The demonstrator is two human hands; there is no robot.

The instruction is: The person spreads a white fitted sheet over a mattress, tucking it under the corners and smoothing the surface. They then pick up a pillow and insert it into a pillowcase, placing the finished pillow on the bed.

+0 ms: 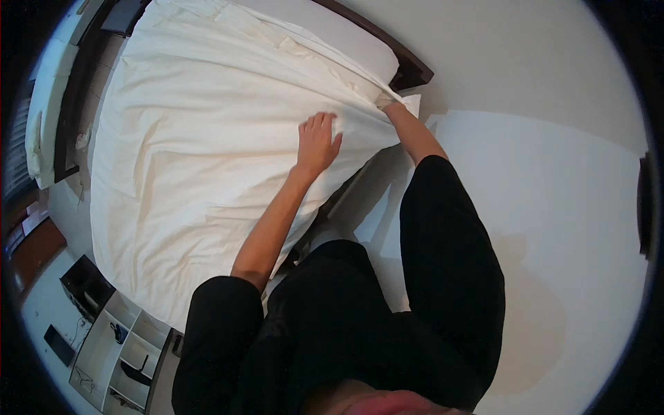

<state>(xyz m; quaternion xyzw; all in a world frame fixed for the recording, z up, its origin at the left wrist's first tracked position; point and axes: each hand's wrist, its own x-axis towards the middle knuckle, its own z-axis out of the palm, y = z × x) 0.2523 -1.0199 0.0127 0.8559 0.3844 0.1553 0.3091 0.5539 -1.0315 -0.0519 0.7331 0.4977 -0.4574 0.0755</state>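
Note:
A cream-white sheet (200,131) spreads over the bed in long wrinkles. My left hand (318,143) is over its right part with the fingers apart and nothing held; whether the palm presses the cloth I cannot tell. At the bed's far right corner my right hand (394,109) reaches in among the folds at the sheet's edge. Cloth covers its fingers, so their grip is hidden. Close beyond that hand, a pale mattress or pillow surface (353,41) shows past the sheet's edge, beside the dark headboard (411,68).
A white wall (526,173) rises close on my right. Off the bed's left side stands a dark-framed seat with pale cushions (54,111). At the lower left are a white open shelf unit (104,349) with small items, a black box-shaped thing (86,287) and a dark flat screen (59,345).

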